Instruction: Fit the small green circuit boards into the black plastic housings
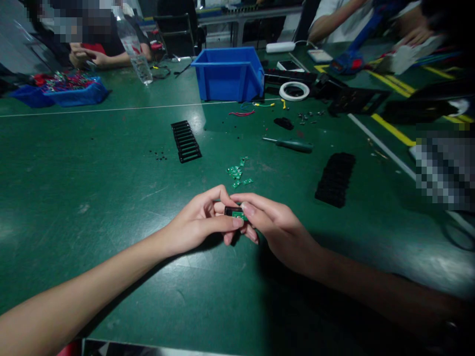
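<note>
My left hand is closed around a small black plastic piece, low over the green table. A small green circuit board lies against that piece, with the left thumb pressing at its lower edge. My right hand is closed too, its thumb and fingers pinching the right end of the board. Fingers cover part of both pieces, so how they fit together is hidden. Just beyond the hands lies a loose cluster of small green circuit boards.
Farther out are a slotted black plastic frame, a green-handled screwdriver and a stack of black parts. Behind them stand a blue bin, a white tape roll and a plastic bottle. Other people sit at the far side.
</note>
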{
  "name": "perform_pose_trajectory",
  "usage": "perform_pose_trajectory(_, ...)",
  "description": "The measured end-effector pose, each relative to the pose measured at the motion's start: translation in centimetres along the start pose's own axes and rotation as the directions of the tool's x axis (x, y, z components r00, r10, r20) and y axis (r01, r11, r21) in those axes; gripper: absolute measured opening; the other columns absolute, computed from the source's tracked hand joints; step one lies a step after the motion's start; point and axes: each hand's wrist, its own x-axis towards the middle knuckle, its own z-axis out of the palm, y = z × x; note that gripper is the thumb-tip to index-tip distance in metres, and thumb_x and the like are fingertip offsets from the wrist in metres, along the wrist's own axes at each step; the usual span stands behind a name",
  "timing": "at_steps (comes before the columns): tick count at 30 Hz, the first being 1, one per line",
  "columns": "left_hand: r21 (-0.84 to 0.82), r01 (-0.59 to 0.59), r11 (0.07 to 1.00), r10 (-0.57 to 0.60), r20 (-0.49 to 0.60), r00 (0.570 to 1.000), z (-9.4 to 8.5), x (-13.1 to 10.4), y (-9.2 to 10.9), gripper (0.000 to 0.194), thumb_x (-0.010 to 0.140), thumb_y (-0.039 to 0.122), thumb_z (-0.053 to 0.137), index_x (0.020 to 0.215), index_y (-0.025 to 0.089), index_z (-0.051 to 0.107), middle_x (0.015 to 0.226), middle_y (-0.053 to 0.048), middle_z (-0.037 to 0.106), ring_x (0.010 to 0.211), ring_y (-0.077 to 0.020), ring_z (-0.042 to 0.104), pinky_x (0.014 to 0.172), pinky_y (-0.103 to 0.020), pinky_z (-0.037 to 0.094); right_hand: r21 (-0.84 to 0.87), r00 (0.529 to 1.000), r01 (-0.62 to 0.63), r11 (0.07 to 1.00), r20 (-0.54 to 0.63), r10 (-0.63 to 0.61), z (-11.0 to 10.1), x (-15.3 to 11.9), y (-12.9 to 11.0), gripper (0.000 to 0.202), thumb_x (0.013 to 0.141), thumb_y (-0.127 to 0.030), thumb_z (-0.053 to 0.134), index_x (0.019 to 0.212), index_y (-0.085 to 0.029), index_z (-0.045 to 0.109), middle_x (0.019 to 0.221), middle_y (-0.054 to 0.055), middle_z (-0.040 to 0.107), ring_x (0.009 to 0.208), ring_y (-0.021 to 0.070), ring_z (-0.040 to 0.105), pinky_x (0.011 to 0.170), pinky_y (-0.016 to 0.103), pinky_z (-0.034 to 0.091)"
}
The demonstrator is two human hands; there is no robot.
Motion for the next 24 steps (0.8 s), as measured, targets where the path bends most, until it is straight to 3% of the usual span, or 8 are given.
perform_pose_trajectory(6,0.001,0.005,1.0,-0.005,-0.012,1.0,-0.2,-0.1,0.0,0.025,0.09,0.019,0.068,0.09,0.019,0.044,0.079,0.0,0.067,0.062,-0.0101,0.062,0.063,-0.023,0.05,0.138,0.98,0.081,0.987,0.167,-0.104,-0.8,-0.1,-0.4,0.044,0.1,-0.03,0.056,0.14,-0.012,0.053,0.086,0.007,0.073,0.08,0.0177,0.069,0.064,0.028,0.051)
perform_pose_trajectory(13,-0.016,0.005,1.0,-0.004,0.024,1.0,-0.7,-0.1,-0.1,0.024,0.09,0.02,0.069,0.092,0.019,0.045,0.081,0.0,0.066,0.064,-0.0106,0.064,0.065,-0.024,0.053,0.214,0.977,0.068,0.974,0.184,-0.109,-0.6,0.0,-0.5,0.043,0.098,-0.028,0.059,0.137,-0.013,0.055,0.093,0.007,0.075,0.086,0.0185,0.071,0.08,0.033,0.056)
perform_pose_trajectory(24,-0.018,0.017,1.0,-0.016,0.092,0.996,-1.5,0.0,-0.3,0.018,0.093,0.018,0.065,0.096,0.018,0.047,0.074,-0.001,0.068,0.066,-0.0121,0.065,0.066,-0.025,0.053,0.268,0.983,0.024,0.963,0.17,-0.072,-0.6,0.1,-0.5,0.038,0.098,-0.02,0.059,0.136,-0.014,0.059,0.089,0.005,0.075,0.079,0.0136,0.069,0.06,0.022,0.048)
